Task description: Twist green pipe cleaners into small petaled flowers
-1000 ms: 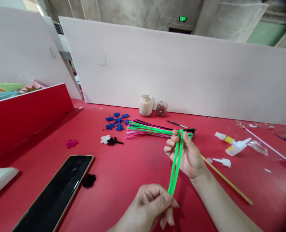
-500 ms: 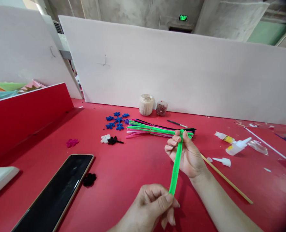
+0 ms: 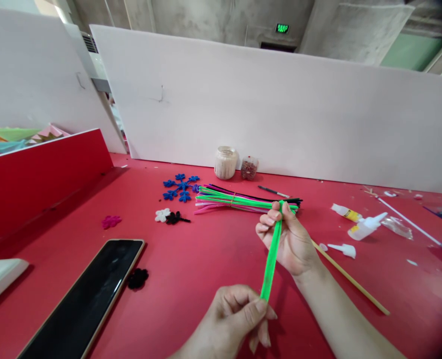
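Note:
Between my two hands a bright green pipe cleaner, seemingly doubled into a flat strip, is stretched at a slant. My left hand pinches its near, lower end between thumb and fingers. At the far, upper end my right hand grips it between thumb and index finger, the other fingers curled. Just behind the right hand lies a banded bundle of pipe cleaners in green, pink, purple and black. Blue flower shapes, a white flower, a black flower and a pink flower rest farther left.
A phone lies at the left, beside another black flower. Two jars stand against the white partition. To the right are a wooden stick, glue bottles and a white nozzle cap.
Both hands keep their hold on the green pipe cleaner and have barely moved. The whole view has shifted very slightly.

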The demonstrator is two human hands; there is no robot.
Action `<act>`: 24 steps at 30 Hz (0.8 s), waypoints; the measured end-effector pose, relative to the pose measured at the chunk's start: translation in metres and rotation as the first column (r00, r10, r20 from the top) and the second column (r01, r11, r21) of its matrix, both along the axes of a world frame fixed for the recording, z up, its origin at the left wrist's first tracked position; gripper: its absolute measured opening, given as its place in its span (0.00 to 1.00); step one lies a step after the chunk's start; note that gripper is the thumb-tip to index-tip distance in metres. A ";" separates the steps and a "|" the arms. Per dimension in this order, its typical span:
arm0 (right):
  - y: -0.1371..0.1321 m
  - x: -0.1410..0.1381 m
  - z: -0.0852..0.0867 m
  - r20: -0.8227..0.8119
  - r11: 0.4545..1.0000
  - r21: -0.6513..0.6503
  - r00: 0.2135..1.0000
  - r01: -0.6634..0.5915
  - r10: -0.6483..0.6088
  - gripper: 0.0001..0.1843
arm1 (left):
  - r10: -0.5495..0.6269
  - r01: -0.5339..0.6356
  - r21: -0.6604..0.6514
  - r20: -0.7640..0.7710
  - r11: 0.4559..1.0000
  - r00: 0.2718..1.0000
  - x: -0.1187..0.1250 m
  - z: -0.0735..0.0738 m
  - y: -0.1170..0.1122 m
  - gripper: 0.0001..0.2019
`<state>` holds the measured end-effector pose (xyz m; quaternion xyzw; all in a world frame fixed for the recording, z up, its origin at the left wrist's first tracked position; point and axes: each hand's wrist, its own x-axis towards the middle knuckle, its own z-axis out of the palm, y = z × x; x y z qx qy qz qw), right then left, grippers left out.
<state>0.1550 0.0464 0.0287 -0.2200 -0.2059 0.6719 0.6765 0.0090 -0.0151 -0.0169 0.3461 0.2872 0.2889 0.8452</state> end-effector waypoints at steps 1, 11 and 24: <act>0.000 0.000 0.000 0.003 1.000 -0.001 1.000 0.003 -0.003 0.07 | -0.002 0.002 -0.001 0.002 1.000 1.000 0.000 0.000 0.000 0.14; 0.001 0.001 -0.001 0.037 0.999 -0.021 0.999 0.031 -0.030 0.06 | -0.007 0.007 0.012 -0.010 1.000 1.000 0.001 -0.002 0.001 0.14; 0.003 -0.002 -0.001 0.190 0.987 -0.047 0.971 0.156 -0.144 0.08 | 0.076 -0.030 0.199 -0.225 0.980 0.971 0.001 0.011 -0.003 0.19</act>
